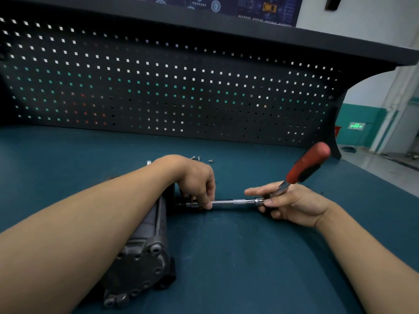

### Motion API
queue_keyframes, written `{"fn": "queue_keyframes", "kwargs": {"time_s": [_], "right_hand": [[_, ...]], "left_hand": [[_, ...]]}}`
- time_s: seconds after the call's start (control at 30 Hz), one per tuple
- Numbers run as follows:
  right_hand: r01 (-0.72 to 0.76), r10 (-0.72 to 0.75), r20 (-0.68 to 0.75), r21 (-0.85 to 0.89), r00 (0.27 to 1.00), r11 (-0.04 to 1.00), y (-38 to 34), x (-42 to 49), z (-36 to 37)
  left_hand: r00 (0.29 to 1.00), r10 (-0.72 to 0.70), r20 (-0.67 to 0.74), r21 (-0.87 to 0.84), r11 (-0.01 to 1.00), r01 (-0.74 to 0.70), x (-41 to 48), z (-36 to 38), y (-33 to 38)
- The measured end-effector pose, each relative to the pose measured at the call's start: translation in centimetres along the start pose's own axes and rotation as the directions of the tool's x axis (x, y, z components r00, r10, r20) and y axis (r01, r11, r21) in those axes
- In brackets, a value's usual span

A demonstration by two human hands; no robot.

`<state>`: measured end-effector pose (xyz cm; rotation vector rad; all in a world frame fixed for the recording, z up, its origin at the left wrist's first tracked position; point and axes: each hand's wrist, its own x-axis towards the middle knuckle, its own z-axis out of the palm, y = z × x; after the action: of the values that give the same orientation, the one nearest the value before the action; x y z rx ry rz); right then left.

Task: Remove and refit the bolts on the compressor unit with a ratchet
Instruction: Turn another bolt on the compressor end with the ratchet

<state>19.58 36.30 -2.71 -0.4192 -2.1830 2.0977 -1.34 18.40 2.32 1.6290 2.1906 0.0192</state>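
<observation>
Head view: compressor unit [145,257] lies on the teal bench [249,268], its long axis running away from the camera.
Left hand [195,177]: at the compressor's far end, fingertips pinching the extension bar [233,202] by the socket.
Right hand [292,202]: right of the compressor, fingers curled round the ratchet [308,164] head, red handle tilted up.
Axis: bar runs sideways off the compressor's far end; its bolt end is nearer the left.
Loose bolts [198,157]: just beyond the compressor.

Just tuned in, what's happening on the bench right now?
A person is using a ratchet on the compressor, which lies on the bench. The right hand grips the ratchet at its head, red handle angled up. The left hand pinches the extension bar near its socket end, where it meets the compressor. A few loose bolts lie behind the left hand.
</observation>
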Motion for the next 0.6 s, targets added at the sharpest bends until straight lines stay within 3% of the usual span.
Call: {"fn": "queue_keyframes", "kwargs": {"time_s": [0.23,0.6], "right_hand": [[0.010,-0.007,-0.050,0.045,0.999,0.999,-0.2,0.3,0.5],[-0.112,0.141,-0.219,0.140,0.965,0.984,-0.6,1.4,1.6]], "left_hand": [[1.000,-0.008,0.006,0.009,1.000,0.008,0.0,-0.1,0.1],[1.000,-0.014,0.006,0.000,1.000,0.014,-0.3,-0.1,0.2]]}}
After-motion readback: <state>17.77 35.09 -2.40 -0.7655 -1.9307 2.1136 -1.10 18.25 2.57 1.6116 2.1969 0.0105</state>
